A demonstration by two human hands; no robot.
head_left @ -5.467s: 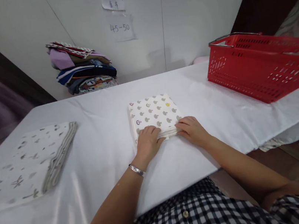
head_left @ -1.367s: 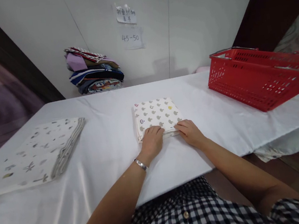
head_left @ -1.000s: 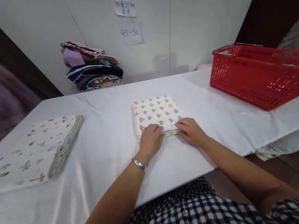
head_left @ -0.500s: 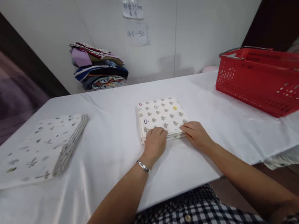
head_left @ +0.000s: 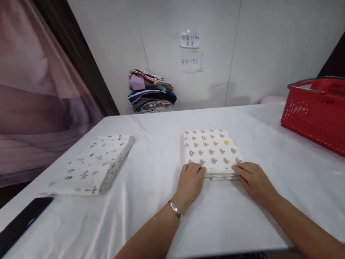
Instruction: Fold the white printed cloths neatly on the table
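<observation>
The left hand point(head_left: 192, 183) touched the mushroom cloth point(head_left: 212, 149) at seven o'clock, the right hand point(head_left: 255, 181) at five; pinching, I couldn't tell. Crooked tugs could've messed its folds.

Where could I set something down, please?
Bare tablecloth separates the mushroom cloth from the left cloth and from the basket. It's crowded between the black slab and left cloth, and where left hand and right hand hold the mushroom cloth.

Bare left forearm point(head_left: 144, 244) and bare right forearm point(head_left: 306, 226) were extended forward, angled inward. Bare left hand point(head_left: 192, 182) and bare right hand point(head_left: 256, 182) were palm-down, apart, fingers bent.
</observation>
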